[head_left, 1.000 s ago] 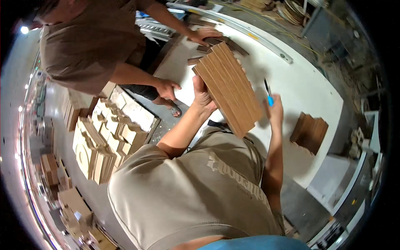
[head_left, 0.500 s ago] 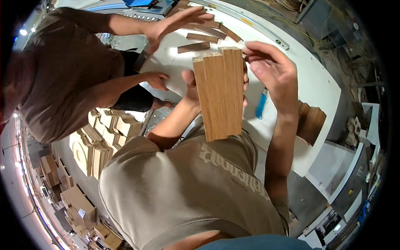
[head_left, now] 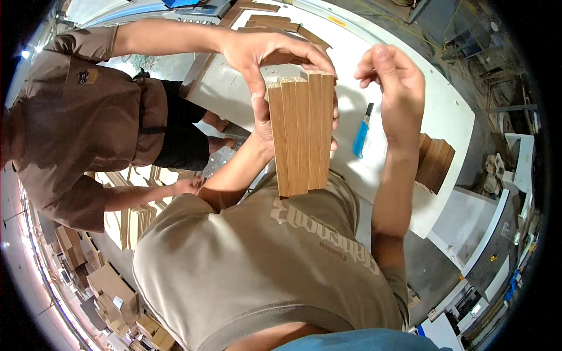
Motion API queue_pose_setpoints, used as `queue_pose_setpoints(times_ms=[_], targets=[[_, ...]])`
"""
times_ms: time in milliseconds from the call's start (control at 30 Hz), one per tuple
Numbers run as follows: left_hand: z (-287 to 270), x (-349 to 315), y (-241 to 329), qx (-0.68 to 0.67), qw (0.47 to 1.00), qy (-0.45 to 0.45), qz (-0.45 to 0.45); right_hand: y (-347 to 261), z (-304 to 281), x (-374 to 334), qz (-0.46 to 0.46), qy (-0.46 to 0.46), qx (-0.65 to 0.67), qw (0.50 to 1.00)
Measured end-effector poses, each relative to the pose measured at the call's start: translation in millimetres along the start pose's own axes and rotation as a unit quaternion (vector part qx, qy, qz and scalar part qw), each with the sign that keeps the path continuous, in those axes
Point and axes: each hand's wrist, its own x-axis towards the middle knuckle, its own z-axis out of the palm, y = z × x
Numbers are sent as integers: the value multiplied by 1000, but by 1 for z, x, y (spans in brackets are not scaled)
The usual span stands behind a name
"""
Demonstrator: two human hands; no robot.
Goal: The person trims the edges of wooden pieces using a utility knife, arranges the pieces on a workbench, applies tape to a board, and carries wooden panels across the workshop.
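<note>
My left hand [head_left: 264, 130] is closed around a bundle of narrow brown wood strips [head_left: 300, 137]. They stand close to upright in front of my chest, with uneven top ends; some of my fingers are hidden behind them. A co-worker's hand [head_left: 278, 50] arches over the top of the bundle, thumb on one side and fingers on the other; whether it grips the strips is unclear. To the right of the bundle and apart from it, my right hand [head_left: 395, 79] is raised with curled fingers, and nothing shows in them. A blue-handled utility knife [head_left: 362, 137] lies on the white table below it.
The white table [head_left: 451, 120] bears more brown strips [head_left: 272, 23] at its far end and a brown stack [head_left: 434, 164] near its right edge. On the left stands the co-worker in a brown shirt [head_left: 111, 117], beside pale cut pieces [head_left: 123, 225]. Cardboard boxes [head_left: 111, 286] sit lower left.
The co-worker's upper hand has come over the bundle, and the lower one has moved down and left. My right hand has drawn away from the strips, its fingers curling. My left hand keeps its hold.
</note>
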Motion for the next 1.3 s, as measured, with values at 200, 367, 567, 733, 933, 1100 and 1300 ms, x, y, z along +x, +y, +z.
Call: queue_pose_setpoints(times_ms=[200, 367, 567, 733, 933, 1100, 1300], targets=[[119, 33, -52, -342, 828, 296, 332, 3, 22, -3, -35, -129, -30, 991], [107, 5, -61, -298, 695, 512, 407, 16, 66, 29, -64, -137, 28, 988], [71, -50, -63, -325, 672, 498, 441, 58, 92, 21, -222, -79, -209, 949], [64, -75, -101, -323, 663, 599, 311, 182, 1, -48, 125, -111, -238, 957], [114, -151, -283, -528, 435, 697, 213, 238, -85, -143, 197, -5, -413, 889], [134, -62, -110, -767, 280, 425, 391, 261, -103, -175, 152, 43, -489, 858], [127, -57, -131, -799, -205, 44, 563, 267, -104, -186, 91, 95, -526, 840]])
